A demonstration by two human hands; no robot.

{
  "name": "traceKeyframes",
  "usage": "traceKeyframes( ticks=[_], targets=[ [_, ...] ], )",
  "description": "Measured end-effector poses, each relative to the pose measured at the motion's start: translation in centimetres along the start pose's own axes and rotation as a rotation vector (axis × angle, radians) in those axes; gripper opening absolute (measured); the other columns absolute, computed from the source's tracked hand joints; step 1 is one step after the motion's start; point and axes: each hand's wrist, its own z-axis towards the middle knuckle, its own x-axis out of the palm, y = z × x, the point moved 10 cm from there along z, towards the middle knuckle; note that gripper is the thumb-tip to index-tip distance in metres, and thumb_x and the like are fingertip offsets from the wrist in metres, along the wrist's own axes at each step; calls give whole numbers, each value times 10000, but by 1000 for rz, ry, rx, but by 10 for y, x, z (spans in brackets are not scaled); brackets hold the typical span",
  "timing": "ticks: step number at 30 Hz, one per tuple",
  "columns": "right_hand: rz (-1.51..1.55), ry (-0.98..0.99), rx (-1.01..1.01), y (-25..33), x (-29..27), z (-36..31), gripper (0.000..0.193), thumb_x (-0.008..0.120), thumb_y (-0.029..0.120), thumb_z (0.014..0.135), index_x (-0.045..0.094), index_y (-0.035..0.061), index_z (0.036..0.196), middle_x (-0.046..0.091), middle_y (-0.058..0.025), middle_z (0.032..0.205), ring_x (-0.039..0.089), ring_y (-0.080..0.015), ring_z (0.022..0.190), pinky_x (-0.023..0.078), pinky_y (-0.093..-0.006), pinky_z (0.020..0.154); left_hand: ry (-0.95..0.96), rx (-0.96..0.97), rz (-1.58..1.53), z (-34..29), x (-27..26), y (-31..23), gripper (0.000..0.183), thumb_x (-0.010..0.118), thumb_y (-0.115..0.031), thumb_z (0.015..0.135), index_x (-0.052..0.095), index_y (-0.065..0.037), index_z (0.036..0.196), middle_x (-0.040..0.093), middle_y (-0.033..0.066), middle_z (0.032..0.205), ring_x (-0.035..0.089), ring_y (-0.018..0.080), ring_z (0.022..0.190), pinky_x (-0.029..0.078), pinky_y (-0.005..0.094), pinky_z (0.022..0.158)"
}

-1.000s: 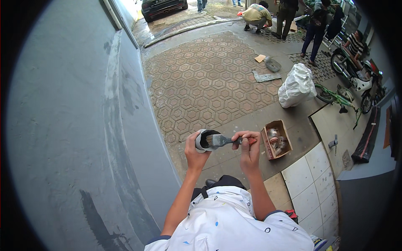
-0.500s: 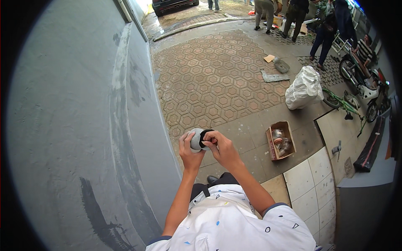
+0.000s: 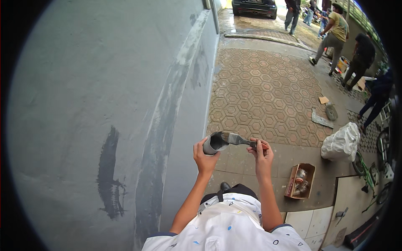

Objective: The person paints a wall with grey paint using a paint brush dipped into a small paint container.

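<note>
My left hand (image 3: 204, 160) is wrapped round a pale grey cup (image 3: 208, 147), tilted so that its mouth faces right. Dark grey paint (image 3: 217, 141) coats the inside. In my right hand (image 3: 264, 158) is a paintbrush (image 3: 239, 139), pinched by its red-tipped handle and held level. Its bristles lie at the right edge of the cup's mouth; whether they touch the rim I cannot tell. Left of both hands rises a grey wall (image 3: 83, 83) with a fresh-looking dark paint patch (image 3: 109, 163) and a streaky grey vertical band (image 3: 157, 167).
An open cardboard box (image 3: 289, 188) with jars stands on the tiles to the right. Beyond it are a full white sack (image 3: 341, 142), a green bicycle (image 3: 370, 178) and patterned paving (image 3: 259, 92). Several people (image 3: 335, 33) and a dark car (image 3: 254, 7) are farther back.
My view has swung left, toward the wall. My right hand has drawn away from the cup to the right, bringing the brush out into sight. The cup's mouth now shows.
</note>
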Motion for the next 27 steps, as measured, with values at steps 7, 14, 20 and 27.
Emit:
traceKeyframes(
  ticks=[7,14,20,27],
  targets=[
    [-496,612,270,-95,124,-44,256,608,117,834,567,-56,1018,593,-90,796,570,-105,567,450,-217,517,-381,-220,210,-32,-159,74,597,766,-49,486,544,-77,1040,548,115,952,543,309,900,451,380,763],
    [-425,1284,518,-195,247,-186,230,571,116,857,504,-19,1031,600,-36,797,482,-60,533,369,-215,462,-848,-423,501,-147,-328,77,560,745,-57,517,535,-42,1036,539,141,976,535,328,915,440,410,774],
    [-592,1004,-131,-236,337,-236,193,516,40,838,448,-15,1010,595,-207,839,587,-359,763,454,-389,657,-1125,-635,574,-273,-402,85,544,763,-111,558,523,0,1034,567,163,992,551,334,922,425,402,799],
    [-711,1404,-78,-223,314,-407,183,482,167,876,415,39,988,574,-213,936,543,-432,831,429,-483,683,-1412,-761,551,-398,-445,61,554,770,-113,576,517,4,1055,573,150,1016,560,285,932,425,370,828]
  ],
)
